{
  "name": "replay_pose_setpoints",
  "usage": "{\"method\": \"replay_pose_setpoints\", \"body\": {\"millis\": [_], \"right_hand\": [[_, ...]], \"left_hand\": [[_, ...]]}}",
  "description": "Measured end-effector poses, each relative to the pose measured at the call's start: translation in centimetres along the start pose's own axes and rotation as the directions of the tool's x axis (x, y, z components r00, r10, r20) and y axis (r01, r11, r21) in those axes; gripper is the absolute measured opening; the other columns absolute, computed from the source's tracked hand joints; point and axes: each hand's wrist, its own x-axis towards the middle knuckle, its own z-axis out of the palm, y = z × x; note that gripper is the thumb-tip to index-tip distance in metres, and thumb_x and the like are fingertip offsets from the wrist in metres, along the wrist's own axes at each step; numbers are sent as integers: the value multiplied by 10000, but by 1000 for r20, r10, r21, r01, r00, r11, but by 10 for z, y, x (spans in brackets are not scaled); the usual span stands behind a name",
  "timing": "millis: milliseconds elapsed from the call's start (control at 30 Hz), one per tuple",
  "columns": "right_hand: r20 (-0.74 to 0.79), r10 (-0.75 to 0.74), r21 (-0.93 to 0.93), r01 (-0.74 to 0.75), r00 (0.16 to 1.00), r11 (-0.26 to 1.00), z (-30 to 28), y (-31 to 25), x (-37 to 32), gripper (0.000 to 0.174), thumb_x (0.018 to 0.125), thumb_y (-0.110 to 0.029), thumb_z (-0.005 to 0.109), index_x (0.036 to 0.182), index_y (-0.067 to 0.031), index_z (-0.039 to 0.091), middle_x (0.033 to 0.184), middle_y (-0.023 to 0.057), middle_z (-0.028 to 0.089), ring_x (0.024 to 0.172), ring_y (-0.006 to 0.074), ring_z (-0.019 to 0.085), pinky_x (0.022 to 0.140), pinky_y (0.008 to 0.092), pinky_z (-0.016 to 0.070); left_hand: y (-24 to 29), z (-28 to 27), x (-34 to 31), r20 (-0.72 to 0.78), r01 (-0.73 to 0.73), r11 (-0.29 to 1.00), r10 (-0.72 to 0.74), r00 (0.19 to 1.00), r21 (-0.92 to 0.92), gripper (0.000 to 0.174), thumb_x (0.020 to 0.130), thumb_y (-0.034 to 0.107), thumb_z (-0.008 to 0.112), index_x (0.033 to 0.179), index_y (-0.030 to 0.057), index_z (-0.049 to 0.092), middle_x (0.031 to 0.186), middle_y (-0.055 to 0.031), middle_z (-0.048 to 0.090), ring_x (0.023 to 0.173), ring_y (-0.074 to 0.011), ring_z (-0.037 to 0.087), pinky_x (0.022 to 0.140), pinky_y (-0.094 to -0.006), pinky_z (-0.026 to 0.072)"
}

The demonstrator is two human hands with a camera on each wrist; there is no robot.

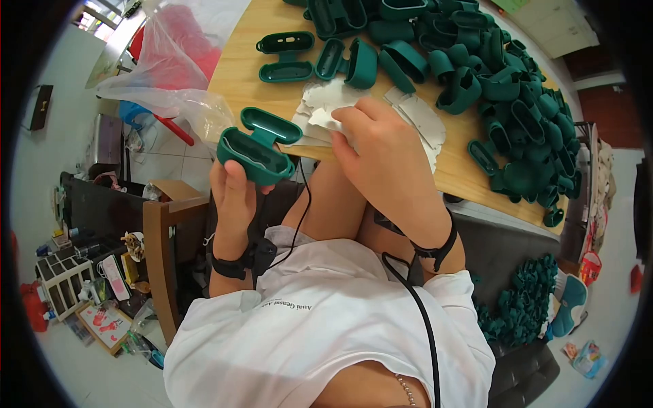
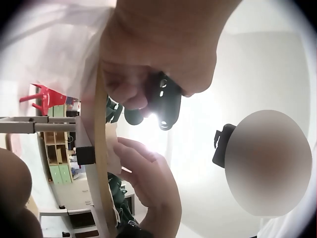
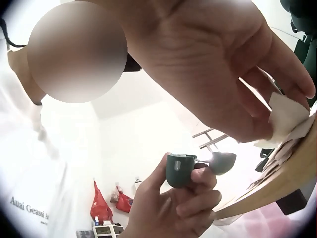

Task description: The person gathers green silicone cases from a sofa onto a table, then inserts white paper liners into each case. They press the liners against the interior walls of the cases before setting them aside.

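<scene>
We record 1 green case [image 1: 258, 146], a rubbery cover with its hinged lid swung open. It is held just off the near edge of the table [image 1: 238, 68], above the person's lap. We judge it light, pliable and a little grippy rather than slippery. It is unlikely to break, though the thin strap joining lid to body will flex and the walls will cave in under a hard squeeze. The sound place to take hold is round the lower body, clear of the open mouth. The left hand [image 1: 231, 197] grips it there, with fingers curled under the body, the thumb pressed on the near wall and the mouth facing up, unobstructed. The right hand [image 1: 384, 146] is just beside it over the table edge, its thumb and fingertips closed in a pinch on 1 white slip [image 1: 322, 117]. That slip lies at the top of a loose layer of similar slips [image 1: 422, 115]. We judge it thin, light and easily creased, best taken by an edge. Farther back lie several single open cases [image 1: 289, 58], with a large heap of cases [image 1: 503, 81] to the right. A clear plastic bag [image 1: 170, 64] sits at the left end of the table. A second batch of cases [image 1: 520, 302] lies on a dark seat [image 1: 530, 374].
</scene>
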Motion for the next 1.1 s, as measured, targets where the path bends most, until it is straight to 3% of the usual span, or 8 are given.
{"method": "replay_pose_setpoints", "body": {"millis": [233,267,333,367,400,500,567,1100], "right_hand": [[-123,38,35,-34,992,999,-10,-3,-1,129,757,-16,675,885,-18,681,794,111,613,718,273,616,616,360,491],[-178,47,72,-35,983,997,-14,-1,0,151,747,5,685,896,-18,689,809,107,624,729,262,623,616,357,493],[-471,-175,-22,187,865,982,-23,2,9,215,720,52,704,921,-23,705,847,93,642,769,235,631,663,346,517],[-589,-270,-75,281,762,957,-28,2,11,249,706,76,713,934,-26,714,867,86,651,789,222,634,687,341,530],[-594,-389,-150,378,704,914,-27,1,7,265,688,71,719,936,-22,717,884,86,649,815,222,630,761,367,537],[-489,-628,-249,593,605,766,-24,-5,-8,220,676,22,687,895,13,710,902,104,636,840,246,624,885,424,538],[-274,-695,-210,663,665,718,-27,-5,-21,182,698,-5,668,875,27,700,892,112,629,840,244,626,907,437,533],[-21,-550,-233,531,835,815,-41,2,-39,269,650,-81,614,873,69,628,854,153,594,860,292,608,1051,536,395]], "left_hand": [[2,12,7,4,220,930,-229,973,-295,593,961,574,365,1109,20,518,731,-59,544,543,-115,438,483,-221,297],[3,13,13,153,303,873,-263,953,-383,555,974,534,366,1098,18,530,759,-64,559,559,-111,440,489,-223,312],[8,13,19,424,472,715,-265,866,-515,483,999,455,369,1076,15,554,815,-74,588,591,-102,445,499,-227,341],[35,44,19,168,516,704,-505,847,-488,464,1003,434,363,1013,24,580,701,-47,563,515,-95,365,481,-219,297],[38,50,24,145,566,677,-574,806,-470,452,1001,428,370,1001,27,579,696,-44,560,510,-94,366,475,-220,293],[30,53,29,231,623,639,-591,773,-451,417,994,410,392,963,38,577,681,-33,549,497,-91,369,456,-222,281],[27,57,31,258,641,629,-596,761,-439,395,989,398,407,937,45,575,670,-27,542,488,-89,371,444,-223,273],[13,88,30,385,760,551,-656,649,-344,312,957,324,504,749,98,557,581,26,471,417,-72,357,358,-232,190]]}}
